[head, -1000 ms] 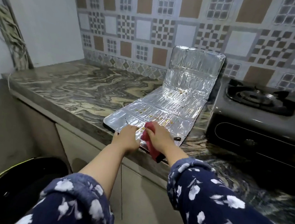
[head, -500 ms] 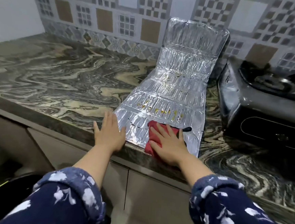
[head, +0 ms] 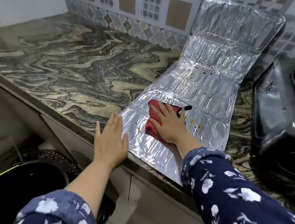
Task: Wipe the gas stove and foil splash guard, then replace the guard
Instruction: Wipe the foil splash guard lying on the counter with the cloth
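Note:
The foil splash guard (head: 204,84) lies unfolded on the marbled counter (head: 72,64), its far panel bent up against the tiled wall. Yellow-brown food specks dot its middle panels. My right hand (head: 168,124) lies flat with straight fingers on a red cloth (head: 152,124) and presses it onto the foil's near half. A black loop of the cloth sticks out past my fingertips. My left hand (head: 111,142) rests flat with straight fingers on the foil's near left corner at the counter edge. The black gas stove (head: 278,112) stands to the right of the foil.
A tiled wall (head: 152,7) runs behind the counter. Below the counter edge at lower left stands a black bucket (head: 21,184) with a yellow-green rim. Cabinet doors (head: 143,209) sit under the counter.
My right hand has pushed the red cloth farther up the foil, away from the counter edge. My left hand stays flat on the foil's near left corner. The camera has moved closer.

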`<state>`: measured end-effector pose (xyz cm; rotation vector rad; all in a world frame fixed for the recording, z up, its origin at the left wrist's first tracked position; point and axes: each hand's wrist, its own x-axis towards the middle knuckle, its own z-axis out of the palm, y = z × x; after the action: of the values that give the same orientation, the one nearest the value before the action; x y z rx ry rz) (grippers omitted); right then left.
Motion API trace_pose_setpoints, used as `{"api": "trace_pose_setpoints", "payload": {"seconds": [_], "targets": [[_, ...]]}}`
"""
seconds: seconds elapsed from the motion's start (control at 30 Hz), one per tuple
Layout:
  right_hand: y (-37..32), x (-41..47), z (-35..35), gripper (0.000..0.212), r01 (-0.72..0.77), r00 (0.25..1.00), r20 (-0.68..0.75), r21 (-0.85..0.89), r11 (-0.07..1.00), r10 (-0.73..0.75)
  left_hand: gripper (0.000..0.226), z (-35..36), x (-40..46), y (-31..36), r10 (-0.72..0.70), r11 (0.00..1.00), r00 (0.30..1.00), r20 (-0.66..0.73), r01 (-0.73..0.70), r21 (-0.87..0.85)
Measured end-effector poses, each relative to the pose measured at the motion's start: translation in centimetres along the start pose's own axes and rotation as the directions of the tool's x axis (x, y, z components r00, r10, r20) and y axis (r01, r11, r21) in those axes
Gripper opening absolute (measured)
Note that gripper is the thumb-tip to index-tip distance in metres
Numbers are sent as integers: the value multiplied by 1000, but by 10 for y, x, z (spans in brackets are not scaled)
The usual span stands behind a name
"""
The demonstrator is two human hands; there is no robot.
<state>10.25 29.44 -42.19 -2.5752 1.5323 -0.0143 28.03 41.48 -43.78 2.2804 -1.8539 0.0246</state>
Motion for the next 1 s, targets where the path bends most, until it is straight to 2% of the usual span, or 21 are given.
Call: {"api": "trace_pose_setpoints", "payload": {"seconds": [0.1,0.2,0.43,0.53,0.6,0.67,0.7,0.73,0.77,0.83,0.9,1.0], "targets": [[17,23,-9,60,-7,1000,24,-11,1000,7,76,-3,3,2,-16,1000,999,35,15,21],[15,29,-12,60,-12,998,57,8,1000,12,67,-5,5,4,-32,999,997,63,30,26],[-33,-25,-1,68,-49,995,89,68,996,43,61,-11,4,7,-37,999,987,158,38,-1],[-58,-33,-8,68,-127,978,187,152,980,97,57,-17,11,3,-41,993,985,168,59,-102],[-61,-33,-20,63,-138,978,179,169,976,107,53,-23,15,-3,-56,979,992,113,76,-187],[-50,-30,-35,60,-16,999,37,75,997,14,54,-25,21,-10,-47,979,995,91,63,-192],[-41,-28,-40,58,117,992,-45,20,993,-116,54,-24,25,-14,-37,982,994,103,56,-180],[-32,-26,-42,55,289,954,-75,-20,957,-290,55,-23,28,-17,-29,984,992,122,49,-169],[-22,-25,-41,52,463,884,-49,-53,885,-465,55,-20,31,-19,-21,987,990,141,43,-156],[-7,-22,-30,49,687,726,61,-66,723,-685,55,-15,33,-23,-4,993,989,147,21,-113],[1,-15,-19,47,733,677,117,-30,679,-726,57,-12,31,-25,2,997,995,101,5,-73],[-4,0,-11,49,684,728,113,-44,728,-677,56,-11,30,-25,8,998,998,59,-4,-62]]}}
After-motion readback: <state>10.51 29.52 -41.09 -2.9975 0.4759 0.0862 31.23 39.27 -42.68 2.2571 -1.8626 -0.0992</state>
